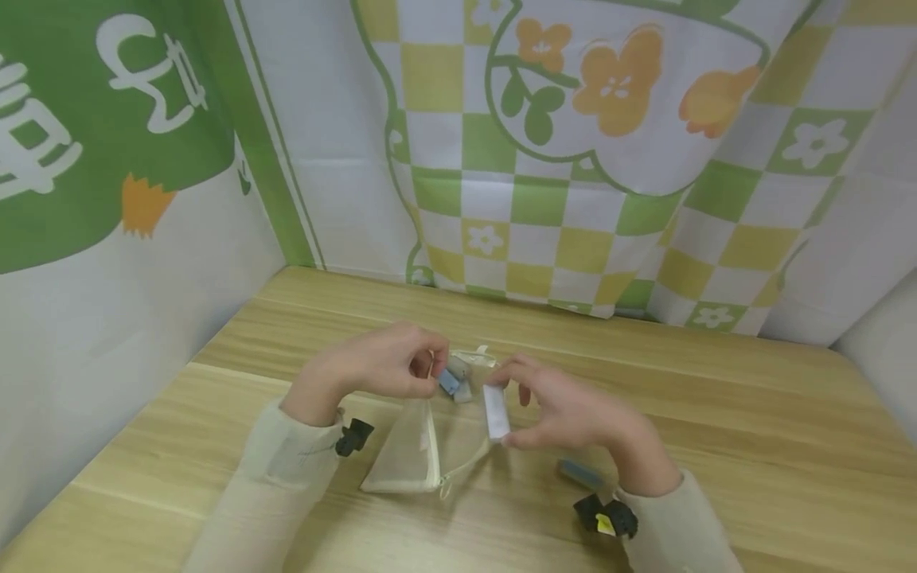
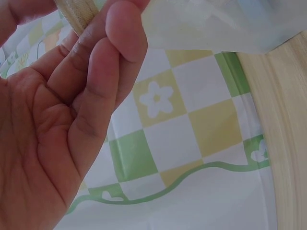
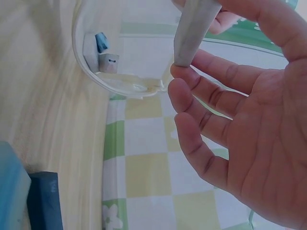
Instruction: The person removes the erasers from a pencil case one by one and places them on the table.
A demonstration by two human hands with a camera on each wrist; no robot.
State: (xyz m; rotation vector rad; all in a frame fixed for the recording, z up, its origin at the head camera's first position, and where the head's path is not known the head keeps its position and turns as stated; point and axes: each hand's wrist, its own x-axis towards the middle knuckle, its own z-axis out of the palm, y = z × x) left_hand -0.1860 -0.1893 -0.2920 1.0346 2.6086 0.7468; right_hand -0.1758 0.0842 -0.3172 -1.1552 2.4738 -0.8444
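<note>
A translucent zippered pouch stands with its mouth open between the hands. My left hand pinches the zipper edge at the far left of the mouth. In my right hand, thumb and fingers hold a slim white block by its ends, over the pouch's right side. The same white block shows at the fingertips in the right wrist view. Inside the pouch lie a small blue block and a few greyish-white pieces.
A blue-grey block lies on the wooden table by the right wrist. In the right wrist view, a light blue piece and a dark blue one are at lower left. A checked curtain hangs behind.
</note>
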